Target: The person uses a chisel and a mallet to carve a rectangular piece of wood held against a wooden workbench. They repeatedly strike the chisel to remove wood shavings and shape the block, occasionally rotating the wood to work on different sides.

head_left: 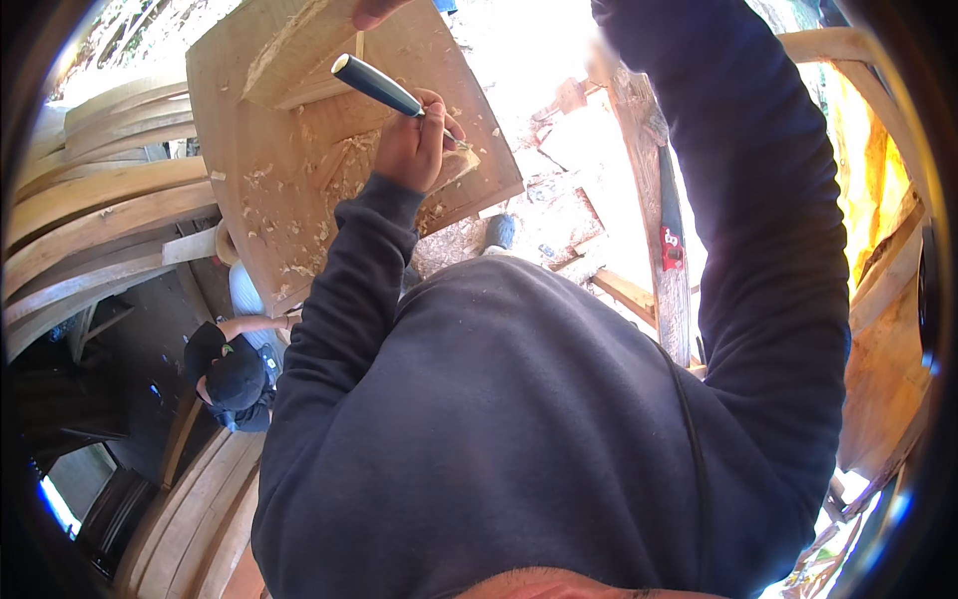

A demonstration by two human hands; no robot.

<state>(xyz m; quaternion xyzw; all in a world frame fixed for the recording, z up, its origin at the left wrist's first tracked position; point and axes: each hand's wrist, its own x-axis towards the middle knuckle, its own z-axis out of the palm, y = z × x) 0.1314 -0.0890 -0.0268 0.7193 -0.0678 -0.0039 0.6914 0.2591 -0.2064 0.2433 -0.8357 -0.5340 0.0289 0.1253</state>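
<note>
My left hand (412,145) is closed around a chisel (377,86) with a dark handle and a pale butt end. The handle leans up to the left. The blade points down to the right, its tip at a pale cut patch of wood (458,172) near the edge of a broad wooden board (244,200). Wood shavings (344,165) lie over the board, and a thick wooden piece (299,60) stands on its far part. My right arm (763,170) reaches up past the top edge, its hand out of sight. Fingertips (374,12) show at the top; whose they are is unclear.
Long curved timbers (110,205) are stacked at the left. Below them a person in a black cap (235,374) has an arm toward the board. A wooden post (644,170) stands at the right, with a red-handled tool (671,248) against it. Wood scraps (627,293) litter the ground.
</note>
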